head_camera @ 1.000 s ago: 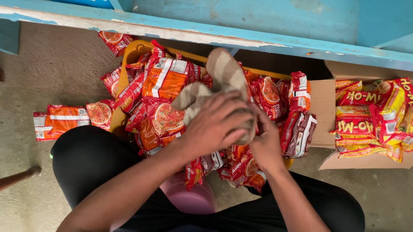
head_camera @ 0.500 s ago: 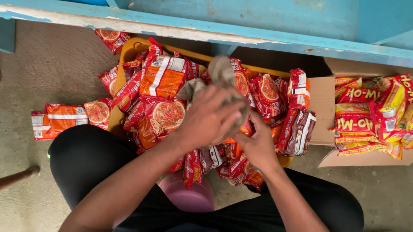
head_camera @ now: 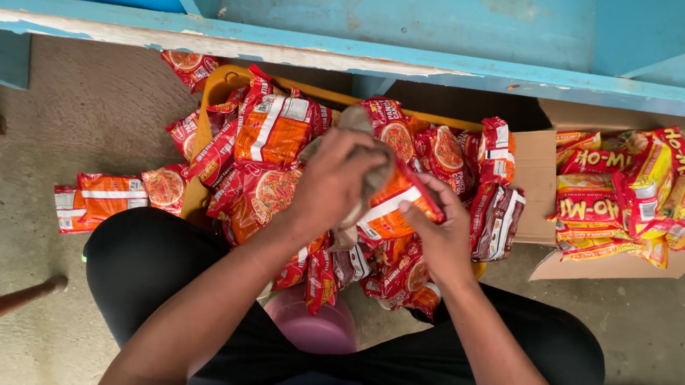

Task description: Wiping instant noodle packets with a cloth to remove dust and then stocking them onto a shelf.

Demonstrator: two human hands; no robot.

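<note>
The orange noodle packet (head_camera: 394, 205) is above the middle of the yellow crate (head_camera: 220, 85), over the heap of packets (head_camera: 268, 154). The right hand (head_camera: 437, 237) pinches it with closed fingers, and the left hand (head_camera: 335, 180) presses a grey cloth (head_camera: 358, 120) on it, fingers curled. The step seems to be wiping the packet; the rubbing needs the packet held steady.

Both forearms come up from the bottom and angle toward each other. Left hand (head_camera: 333, 185) is palm-down, knuckles up, fingers curled tight in a grip. Right hand (head_camera: 439, 234) sits just beside it, slightly lower, thumb on top and fingers pinched closed, wrist bent inward.
</note>
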